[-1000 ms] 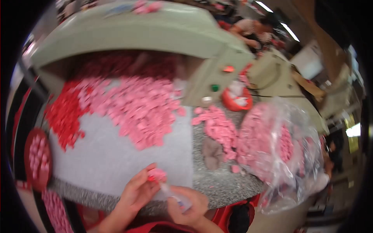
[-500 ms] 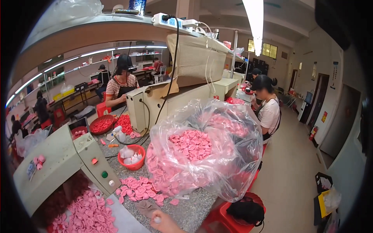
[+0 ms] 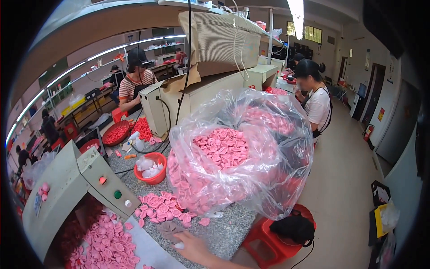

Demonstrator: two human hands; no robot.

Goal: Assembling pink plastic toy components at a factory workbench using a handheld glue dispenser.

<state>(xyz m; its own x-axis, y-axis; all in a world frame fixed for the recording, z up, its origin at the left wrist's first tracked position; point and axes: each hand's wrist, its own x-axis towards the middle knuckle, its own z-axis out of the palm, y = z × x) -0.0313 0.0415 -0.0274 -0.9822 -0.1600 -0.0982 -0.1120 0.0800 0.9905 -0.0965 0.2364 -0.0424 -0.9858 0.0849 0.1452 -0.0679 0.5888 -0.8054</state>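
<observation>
The room is bright and evenly lit by long ceiling tube lights [image 3: 296, 11], which burn out to white glare. The clear plastic bag [image 3: 268, 148] carries soft sheen streaks. Shadows are faint. Fisheye bending curves the shelves and walls, and a black vignette rings the frame. Detail stays fairly sharp at the centre and softens toward the rim.

One of hands [image 3: 190, 247] low in frame, forearm entering from bottom edge; probably right; other unseen.
</observation>
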